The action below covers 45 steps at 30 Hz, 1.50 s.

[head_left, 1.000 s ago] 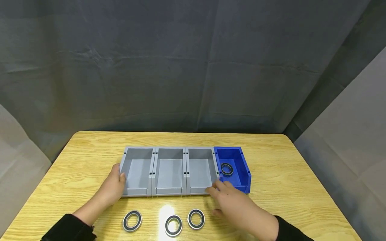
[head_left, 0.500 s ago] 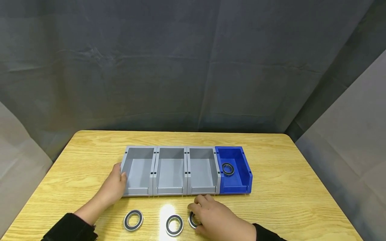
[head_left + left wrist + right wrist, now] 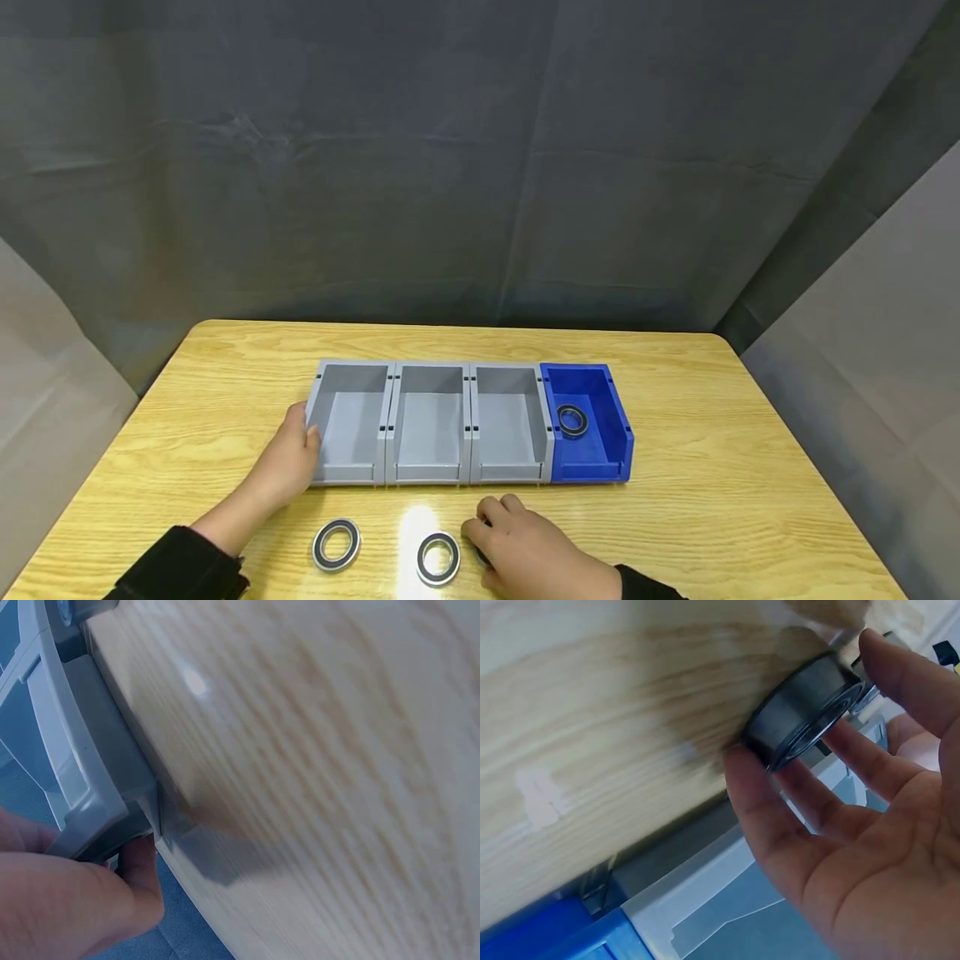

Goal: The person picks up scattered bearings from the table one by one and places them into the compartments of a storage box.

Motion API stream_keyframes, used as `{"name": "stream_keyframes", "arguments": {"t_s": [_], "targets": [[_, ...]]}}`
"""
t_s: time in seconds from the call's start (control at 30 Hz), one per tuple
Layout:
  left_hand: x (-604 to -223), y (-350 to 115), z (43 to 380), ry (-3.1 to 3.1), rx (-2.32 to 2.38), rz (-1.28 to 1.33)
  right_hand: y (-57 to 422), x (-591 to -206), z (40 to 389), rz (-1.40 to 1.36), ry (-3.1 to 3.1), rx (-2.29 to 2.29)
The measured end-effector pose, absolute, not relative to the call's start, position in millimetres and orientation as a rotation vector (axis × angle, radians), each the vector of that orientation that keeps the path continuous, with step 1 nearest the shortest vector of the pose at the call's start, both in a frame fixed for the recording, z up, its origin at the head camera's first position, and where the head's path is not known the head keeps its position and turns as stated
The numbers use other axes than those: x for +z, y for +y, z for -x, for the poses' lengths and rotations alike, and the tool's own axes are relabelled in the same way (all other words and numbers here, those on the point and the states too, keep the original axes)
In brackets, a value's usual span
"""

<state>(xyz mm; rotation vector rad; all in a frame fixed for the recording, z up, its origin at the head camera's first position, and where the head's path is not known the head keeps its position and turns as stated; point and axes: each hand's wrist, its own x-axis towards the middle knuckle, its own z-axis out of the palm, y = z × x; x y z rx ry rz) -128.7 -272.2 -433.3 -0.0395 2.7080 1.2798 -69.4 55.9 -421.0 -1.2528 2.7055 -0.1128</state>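
Observation:
My left hand (image 3: 288, 458) grips the side wall of the leftmost grey storage bin (image 3: 348, 425); in the left wrist view its thumb and fingers (image 3: 139, 874) wrap the bin's edge. In front of the bins, my right hand (image 3: 528, 550) pinches a ball bearing (image 3: 802, 712) between thumb and fingers. The bearing looks tilted in the right wrist view and is mostly hidden by the hand in the head view. A second bearing (image 3: 438, 559) lies just left of that hand, and a third bearing (image 3: 336, 545) farther left, both flat on the table.
Two more grey bins, the middle one (image 3: 427, 425) and the right one (image 3: 512, 425), stand joined in the row. A blue bin (image 3: 592, 454) closes its right end, with a bearing (image 3: 572, 421) leaning inside. The wooden table (image 3: 735, 467) meets dark cloth (image 3: 450, 167) behind.
My right hand has moved left and down from the front of the bins to the rightmost loose bearing and now holds it. The left hand keeps its grip on the bin.

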Motion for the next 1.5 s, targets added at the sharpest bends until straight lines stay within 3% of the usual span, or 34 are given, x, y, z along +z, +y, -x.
{"name": "stream_keyframes", "arguments": {"t_s": [0.6, 0.83, 1.5], "targets": [[-432.9, -272.2, 127.3, 2.713, 1.270, 0.028, 53.1, -425.3, 64.8, 1.305, 2.776, -0.068], [-433.3, -272.2, 128.1, 2.719, 1.260, 0.022, 58.5, -406.4, 69.2, 1.246, 2.780, -0.179], [-433.6, -271.6, 128.2, 2.727, 1.281, 0.036, 56.5, -374.3, 122.2, 1.055, 2.893, -0.117]]}}
